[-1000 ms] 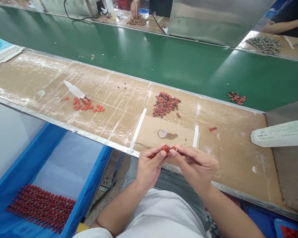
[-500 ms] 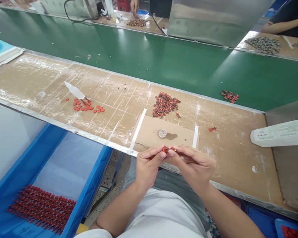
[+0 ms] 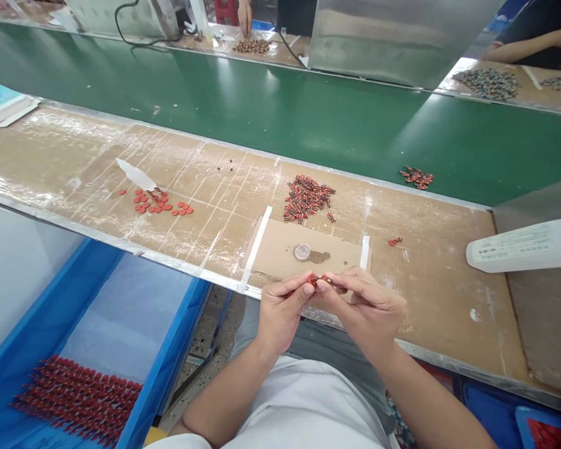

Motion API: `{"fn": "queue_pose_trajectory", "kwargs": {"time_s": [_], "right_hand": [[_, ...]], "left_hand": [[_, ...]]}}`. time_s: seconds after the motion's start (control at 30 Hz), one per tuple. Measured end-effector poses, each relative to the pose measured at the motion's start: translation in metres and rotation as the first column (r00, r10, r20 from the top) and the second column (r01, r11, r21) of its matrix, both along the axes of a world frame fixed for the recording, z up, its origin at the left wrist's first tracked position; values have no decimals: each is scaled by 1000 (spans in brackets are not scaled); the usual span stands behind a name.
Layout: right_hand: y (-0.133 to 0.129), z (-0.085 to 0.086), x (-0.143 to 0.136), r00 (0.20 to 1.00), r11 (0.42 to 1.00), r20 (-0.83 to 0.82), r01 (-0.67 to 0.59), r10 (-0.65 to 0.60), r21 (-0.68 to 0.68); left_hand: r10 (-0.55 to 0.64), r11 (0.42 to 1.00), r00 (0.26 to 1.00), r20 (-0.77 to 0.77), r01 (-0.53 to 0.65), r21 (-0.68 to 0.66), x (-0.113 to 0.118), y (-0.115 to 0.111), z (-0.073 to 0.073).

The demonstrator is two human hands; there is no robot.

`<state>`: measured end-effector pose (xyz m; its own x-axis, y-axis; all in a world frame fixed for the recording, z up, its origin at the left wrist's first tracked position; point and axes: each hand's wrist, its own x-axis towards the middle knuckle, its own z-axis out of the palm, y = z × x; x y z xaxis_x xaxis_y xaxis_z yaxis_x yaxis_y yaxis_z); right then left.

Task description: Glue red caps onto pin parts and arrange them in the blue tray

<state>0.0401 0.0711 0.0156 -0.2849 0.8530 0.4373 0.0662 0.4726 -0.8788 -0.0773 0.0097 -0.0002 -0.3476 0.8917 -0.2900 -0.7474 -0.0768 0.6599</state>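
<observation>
Just over the table's front edge, my left hand [image 3: 280,312] pinches a small red disc-shaped piece [image 3: 311,279] between thumb and fingertips. My right hand [image 3: 369,308] pinches a small red-and-black piece [image 3: 326,280] against it; the fingers hide most of both, so how they join cannot be made out. Beyond the hands, a small round clear dish [image 3: 302,252] sits on a taped cardboard sheet [image 3: 280,249]. Behind that lies a heap of small red-and-black pieces [image 3: 307,198]. Several flat red discs [image 3: 161,204] are scattered to the left, beside a white pointed bag [image 3: 135,173].
A green conveyor belt [image 3: 243,103] crosses behind the table, carrying a red-and-black cluster [image 3: 417,177]. A white bottle [image 3: 523,244] lies at right near a metal wall. One red piece [image 3: 395,241] lies alone. Lower left, a blue bin [image 3: 168,349] holds rows of red parts. Co-workers' hands show opposite.
The cluster on the belt has slid left relative to the table. My head view has shifted slightly. Both hands keep their pinch on the two pieces, with little visible movement.
</observation>
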Motion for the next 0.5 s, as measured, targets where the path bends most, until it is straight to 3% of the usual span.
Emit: {"fn": "queue_pose_trajectory", "kwargs": {"time_s": [0.2,0.5], "right_hand": [[0,-10,11,996,996,-34,83,-83,-18],[6,-13,28,969,969,59,236,-241,75]], "left_hand": [[-51,997,998,-47,54,50,8,8,-1],[-56,998,996,-75,53,-42,25,20,-5]]}}
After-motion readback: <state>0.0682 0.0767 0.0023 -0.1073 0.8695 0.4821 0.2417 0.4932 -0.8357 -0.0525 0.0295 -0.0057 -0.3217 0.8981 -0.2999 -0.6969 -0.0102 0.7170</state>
